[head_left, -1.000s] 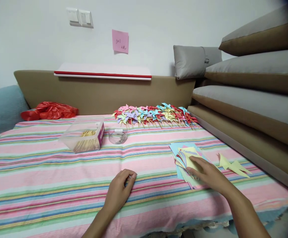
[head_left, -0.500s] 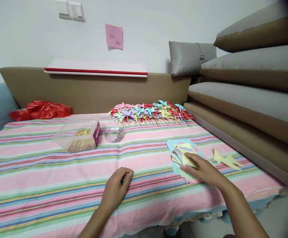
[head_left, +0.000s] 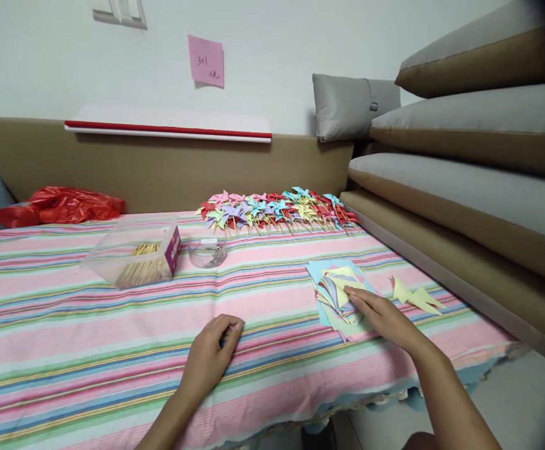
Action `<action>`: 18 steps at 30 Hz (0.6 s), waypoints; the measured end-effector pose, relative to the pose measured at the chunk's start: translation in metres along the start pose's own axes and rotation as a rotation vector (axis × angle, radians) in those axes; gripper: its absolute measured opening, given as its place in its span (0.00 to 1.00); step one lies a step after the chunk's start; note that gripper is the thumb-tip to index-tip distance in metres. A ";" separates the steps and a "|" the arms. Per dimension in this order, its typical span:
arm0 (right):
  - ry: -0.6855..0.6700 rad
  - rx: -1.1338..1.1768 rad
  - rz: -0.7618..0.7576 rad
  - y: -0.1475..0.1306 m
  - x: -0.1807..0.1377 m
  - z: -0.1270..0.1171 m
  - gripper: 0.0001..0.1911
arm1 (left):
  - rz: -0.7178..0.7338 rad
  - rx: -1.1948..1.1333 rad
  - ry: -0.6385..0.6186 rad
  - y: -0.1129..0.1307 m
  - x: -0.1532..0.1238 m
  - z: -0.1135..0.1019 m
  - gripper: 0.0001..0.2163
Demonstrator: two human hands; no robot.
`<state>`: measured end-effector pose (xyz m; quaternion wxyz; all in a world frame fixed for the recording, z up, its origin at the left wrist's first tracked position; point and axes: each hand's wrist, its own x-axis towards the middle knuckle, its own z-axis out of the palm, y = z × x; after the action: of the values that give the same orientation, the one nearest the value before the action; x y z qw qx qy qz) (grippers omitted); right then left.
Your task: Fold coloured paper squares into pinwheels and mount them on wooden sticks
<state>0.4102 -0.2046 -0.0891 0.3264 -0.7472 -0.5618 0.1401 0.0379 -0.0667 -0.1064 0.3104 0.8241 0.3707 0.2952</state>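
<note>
My left hand (head_left: pixel 210 352) rests on the striped cloth with its fingers curled in and the thumb against them; nothing shows in it. Over a fanned stack of coloured paper squares (head_left: pixel 327 300) is my right hand (head_left: pixel 382 315). Its thumb and forefinger have come together at the edge of a pale yellow paper square (head_left: pixel 347 275) on top. Larger light blue sheets (head_left: pixel 316 270) lie under the stack. Just right of that hand lie cut and folded yellow paper pieces (head_left: pixel 415 297).
Many finished paper pinwheels (head_left: pixel 277 209) on sticks lie at the back. To the left are a clear plastic box of wooden sticks (head_left: pixel 144 265), a round clear case with small metal pieces (head_left: pixel 207 253) and a red plastic bag (head_left: pixel 66 205). Stacked cushions (head_left: pixel 464 187) border the right side.
My right thumb and fingers, spread apart over the paper stack before, have closed together at the top yellow square. My left hand stays on the cloth. The view has shifted slightly.
</note>
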 end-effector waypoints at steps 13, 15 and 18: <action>0.806 -0.025 0.241 -0.039 0.013 -0.012 0.29 | -0.023 -0.016 -0.004 0.001 0.000 0.001 0.13; 0.943 0.107 0.220 -0.051 0.015 -0.009 0.29 | -0.023 -0.016 -0.003 0.001 -0.001 0.001 0.13; 1.017 0.276 0.200 -0.064 0.023 0.002 0.31 | -0.022 -0.018 0.001 0.001 -0.002 0.001 0.13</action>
<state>0.3683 -0.1729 -0.0453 0.6375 -0.7208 -0.2351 -0.1367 0.0380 -0.0694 -0.1066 0.3205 0.8170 0.3773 0.2956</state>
